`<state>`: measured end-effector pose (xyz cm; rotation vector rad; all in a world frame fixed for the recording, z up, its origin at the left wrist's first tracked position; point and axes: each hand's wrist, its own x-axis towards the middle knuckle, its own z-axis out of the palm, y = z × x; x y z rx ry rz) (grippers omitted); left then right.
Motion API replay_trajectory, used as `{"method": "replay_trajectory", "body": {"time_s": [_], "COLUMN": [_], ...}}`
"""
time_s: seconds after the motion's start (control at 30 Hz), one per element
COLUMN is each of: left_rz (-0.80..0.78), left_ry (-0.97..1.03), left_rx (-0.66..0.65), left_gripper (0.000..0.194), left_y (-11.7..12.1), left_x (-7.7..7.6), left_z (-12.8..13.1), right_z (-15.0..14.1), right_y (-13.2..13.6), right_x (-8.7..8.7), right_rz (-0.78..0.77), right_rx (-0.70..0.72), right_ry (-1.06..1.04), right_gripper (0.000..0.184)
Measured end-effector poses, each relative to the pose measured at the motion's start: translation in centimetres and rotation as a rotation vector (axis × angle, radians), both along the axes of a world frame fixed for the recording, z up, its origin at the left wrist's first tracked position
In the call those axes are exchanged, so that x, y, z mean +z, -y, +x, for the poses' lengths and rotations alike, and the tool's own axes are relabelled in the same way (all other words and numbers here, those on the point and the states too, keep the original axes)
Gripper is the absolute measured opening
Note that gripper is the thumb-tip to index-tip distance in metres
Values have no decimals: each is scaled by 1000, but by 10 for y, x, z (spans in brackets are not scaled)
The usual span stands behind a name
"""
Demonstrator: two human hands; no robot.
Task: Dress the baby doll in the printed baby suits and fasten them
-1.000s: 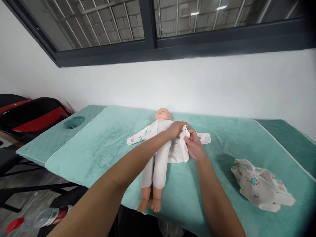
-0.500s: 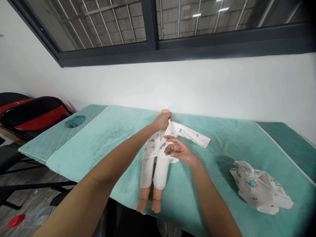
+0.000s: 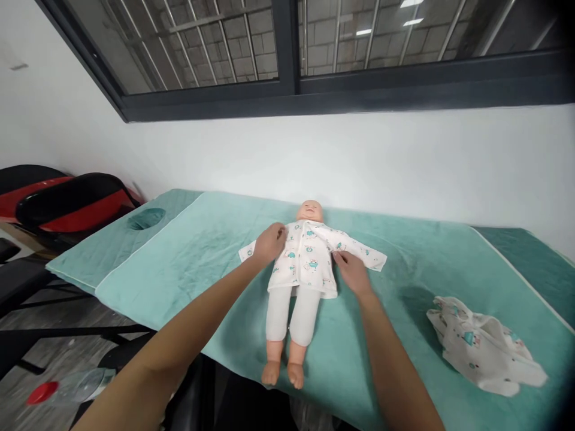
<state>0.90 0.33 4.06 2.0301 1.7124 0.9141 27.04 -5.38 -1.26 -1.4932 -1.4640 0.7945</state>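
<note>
A baby doll (image 3: 311, 211) lies on its back, head toward the wall and bare feet toward me. It wears a white baby shirt (image 3: 308, 257) with small teal prints, its front panels lying over the chest, and white trousers (image 3: 305, 314). My left hand (image 3: 272, 241) is at the shirt's left side near the shoulder, fingers curled; whether cloth is between them is hidden. At the right side of the shirt, below the sleeve, my right hand (image 3: 351, 269) pinches the shirt's edge between thumb and fingers. Both sleeves spread outward.
A crumpled white printed garment (image 3: 485, 347) lies at the right on the green-covered table (image 3: 386, 335). The cover has a round hole (image 3: 147, 218) at the left end. Black and red chairs (image 3: 76, 206) and a clear bottle with a red cap (image 3: 83, 385) are at the left.
My left hand has come down from the doll's head and neck to the shirt's left side. My right hand has moved outward to its right side. The shirt front now lies flat and closed over the chest.
</note>
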Motion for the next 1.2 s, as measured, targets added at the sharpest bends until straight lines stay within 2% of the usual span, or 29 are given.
{"method": "replay_trajectory", "body": {"time_s": [0.07, 0.13, 0.23, 0.3, 0.43, 0.57, 0.73, 0.83, 1.0, 1.2], "left_rz": [-135, -178, -155, -131, -70, -4, 82, 161, 167, 130], "left_ry": [144, 226, 309, 361, 450, 529, 569, 536, 535, 599], "left_rx": [46, 58, 48, 24, -3, 21, 78, 102, 104, 114], "left_gripper": [29, 35, 35, 35, 37, 36, 31, 29, 30, 30], "left_y": [9, 12, 5, -2, -10, -13, -15, -17, -16, -2], "left_x": [-18, -31, -43, -47, -59, -71, -77, -78, -79, -76], "left_z": [-8, -8, 3, 13, 26, 23, 15, 14, 12, 6], "right_z": [-7, -14, -18, -16, -8, -9, -13, -10, -6, -10], "right_y": [-4, -8, -13, -16, -18, -9, 8, 12, 25, 61], "right_x": [-7, -13, -20, -23, -24, -15, -5, -4, -8, -16], "right_rz": [8, 22, 77, 104, 66, 19, -43, -40, -85, 50], "right_rx": [25, 57, 115, 98, -25, -64, -162, -162, -97, -222], "right_ry": [-5, -124, -295, -347, -372, -291, -66, 10, 30, -13], "right_gripper": [37, 43, 51, 52, 54, 48, 41, 39, 44, 39]}}
